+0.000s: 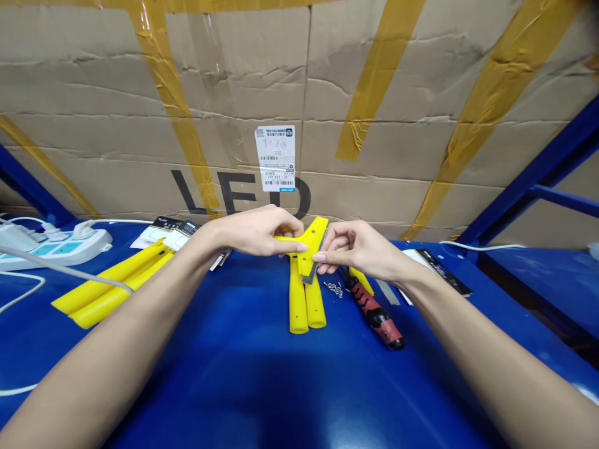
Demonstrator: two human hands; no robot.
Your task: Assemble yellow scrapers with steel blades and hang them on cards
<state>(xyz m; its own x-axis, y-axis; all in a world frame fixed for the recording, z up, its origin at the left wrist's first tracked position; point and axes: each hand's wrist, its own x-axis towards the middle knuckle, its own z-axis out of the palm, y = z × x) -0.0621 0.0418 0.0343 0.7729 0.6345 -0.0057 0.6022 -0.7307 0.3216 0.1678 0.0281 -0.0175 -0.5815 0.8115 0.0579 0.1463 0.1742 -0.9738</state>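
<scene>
Head view: gripping the yellow scraper (312,238) by its stem in left hand (266,229), between thumb and fingers; pinching the grey blade (309,279) along its edge in right hand (358,249). Holding both mid-view, over the far ends of two yellow tubes (298,305) on the blue table (224,380). Right of these, screws (336,289), then a screwdriver (374,315); far left, a power strip (99,245).
</scene>
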